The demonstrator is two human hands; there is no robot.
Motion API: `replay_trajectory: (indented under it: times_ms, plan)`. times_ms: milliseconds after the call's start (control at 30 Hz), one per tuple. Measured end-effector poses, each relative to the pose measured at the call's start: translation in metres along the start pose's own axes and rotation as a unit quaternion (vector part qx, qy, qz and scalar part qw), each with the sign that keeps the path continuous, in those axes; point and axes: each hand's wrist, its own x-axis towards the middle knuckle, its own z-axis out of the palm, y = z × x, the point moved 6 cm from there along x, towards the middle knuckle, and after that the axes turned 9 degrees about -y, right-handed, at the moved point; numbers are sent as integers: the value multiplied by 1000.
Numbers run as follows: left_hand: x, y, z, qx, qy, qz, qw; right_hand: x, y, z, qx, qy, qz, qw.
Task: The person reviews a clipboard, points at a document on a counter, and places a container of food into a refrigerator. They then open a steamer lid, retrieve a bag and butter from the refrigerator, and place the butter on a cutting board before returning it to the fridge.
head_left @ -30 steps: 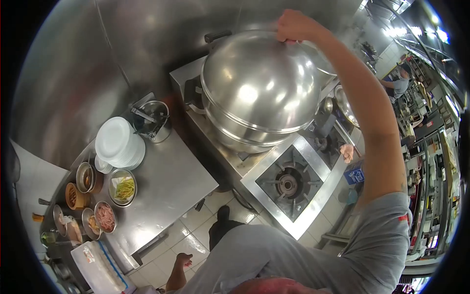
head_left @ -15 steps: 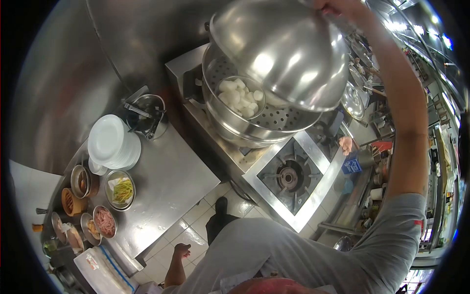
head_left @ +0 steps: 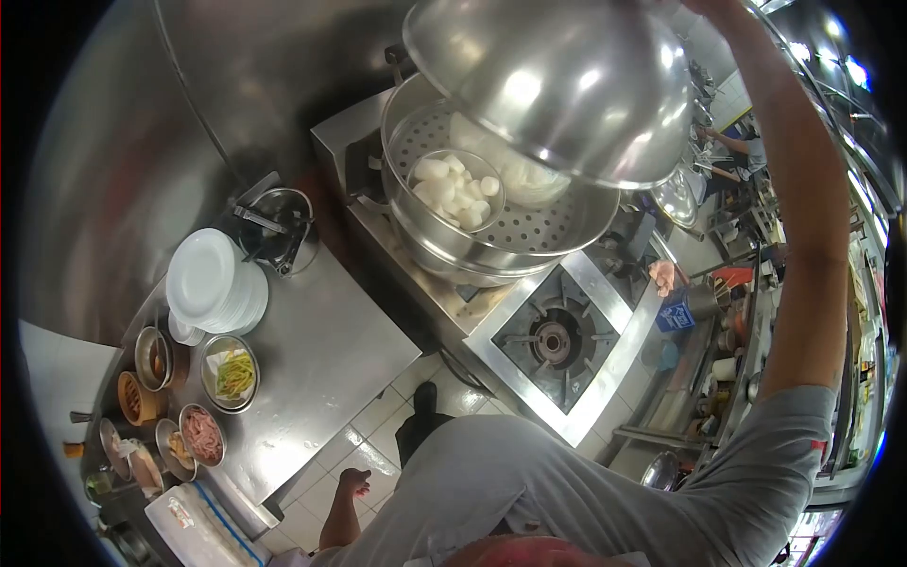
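The domed lid [head_left: 557,85], at 1 o'clock, is tilted off the steamer [head_left: 463,251] at 12, exposing a bowl [head_left: 499,202] of white pieces [head_left: 455,194]. The right hand [head_left: 704,5], beyond the lid, is cropped, its grip untellable; the left hand [head_left: 354,483], at 7, hangs empty, fingers loosely apart.

Bright overhead lamps glare at one o'clock, their light tinged blue and violet. White highlights spot the domed lid [head_left: 557,85], and a pale sheen lies across the bench [head_left: 312,350]. A dark shadow fills the gap beside the stove [head_left: 553,345]. Fisheye distortion bends the edges into black corners; the wall [head_left: 85,189] at ten o'clock looks soft and smeared.
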Motion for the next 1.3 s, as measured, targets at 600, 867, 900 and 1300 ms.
replay_trajectory:
  times_ms: [600,867,900,1300]
  plan:
    - [-13,-25,12,-38,7,-30,999,0,20,139,-196,-60,-3,979]
    - [-17,-6,2,-16,17,-4,1000,-15,5,140,17,-65,86,994]
    - [-14,-5,0,-4,19,-11,1000,-15,9,141,22,-78,85,993]
    - [-70,80,24,122,17,29,992,-127,-19,44,-177,88,-13,980]
